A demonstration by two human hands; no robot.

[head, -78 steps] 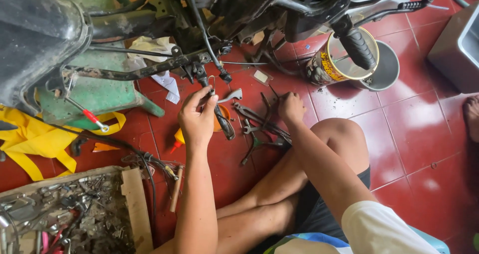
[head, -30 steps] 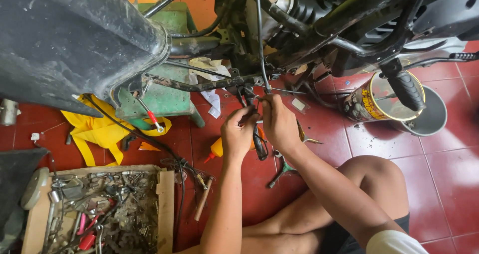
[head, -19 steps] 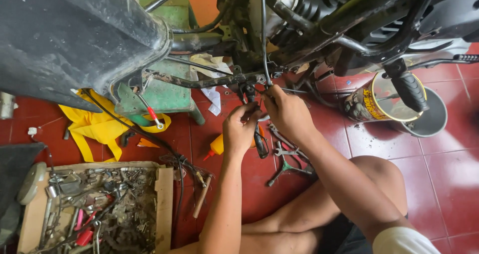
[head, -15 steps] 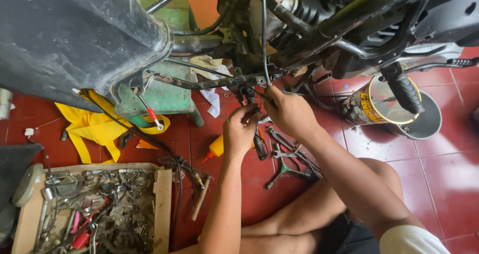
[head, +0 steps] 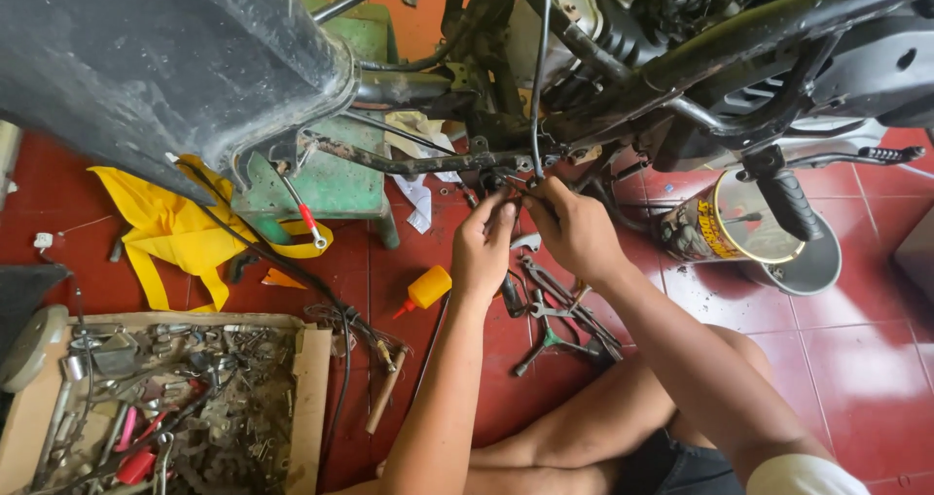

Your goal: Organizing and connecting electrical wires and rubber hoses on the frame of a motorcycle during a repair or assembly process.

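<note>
Both my hands reach up to a dark, greasy bracket (head: 428,161) on the underside of a motorcycle frame (head: 739,28). My left hand (head: 483,247) pinches a small part at the bracket's end with its fingertips. My right hand (head: 574,228) meets it from the right, fingers closed around the same small fitting (head: 506,184) and a thin black cable (head: 536,77) that hangs down there. What exactly sits between the fingers is hidden. Pliers and wrenches (head: 559,310) lie on the red tile floor just below my hands.
A wooden tray (head: 311,398) of several loose metal parts sits at lower left. A yellow cloth (head: 165,232), a green stand (head: 331,184) and a small yellow oil bottle (head: 423,289) lie on the floor. A tin can (head: 705,228) in a grey bowl (head: 812,266) stands at right. My bare legs are folded below.
My hands left the tools on the floor and rose to the bracket under the frame. Over the last half second they closed in on the same fitting and barely moved.
</note>
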